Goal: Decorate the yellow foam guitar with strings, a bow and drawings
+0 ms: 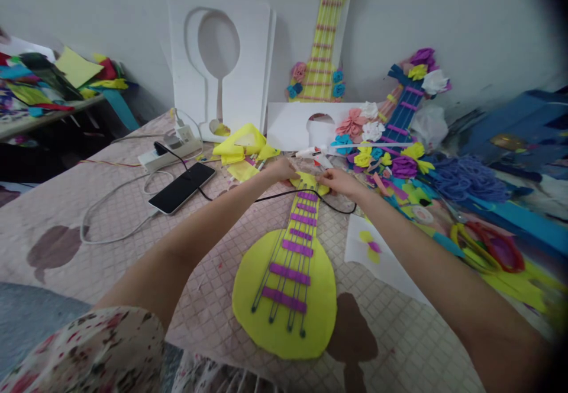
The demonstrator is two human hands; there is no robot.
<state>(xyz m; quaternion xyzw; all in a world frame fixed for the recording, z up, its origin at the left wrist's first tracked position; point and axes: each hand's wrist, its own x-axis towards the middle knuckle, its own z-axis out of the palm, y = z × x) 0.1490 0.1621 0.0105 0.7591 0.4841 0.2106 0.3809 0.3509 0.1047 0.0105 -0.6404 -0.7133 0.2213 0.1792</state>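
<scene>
A flat yellow craft lute (284,328) lies on the patterned tablecloth, its round body towards me and its neck pointing away. Purple strips cross it, and dark strings run from dots on the body up to the head. At the left edge of the head, my left hand (284,170) has its fingers closed on it. My right hand (341,181) pinches the head's right edge. A black cable (284,194) passes over the neck just below both hands. Beyond them lies a white glue gun (310,153).
Left of the lute are a phone (183,188) on a white cable and a power strip (171,151). Scissors (497,248), blue yarn (465,180) and paper scraps crowd the right. White cut-out boards (248,44) and decorated instruments (326,44) lean against the wall.
</scene>
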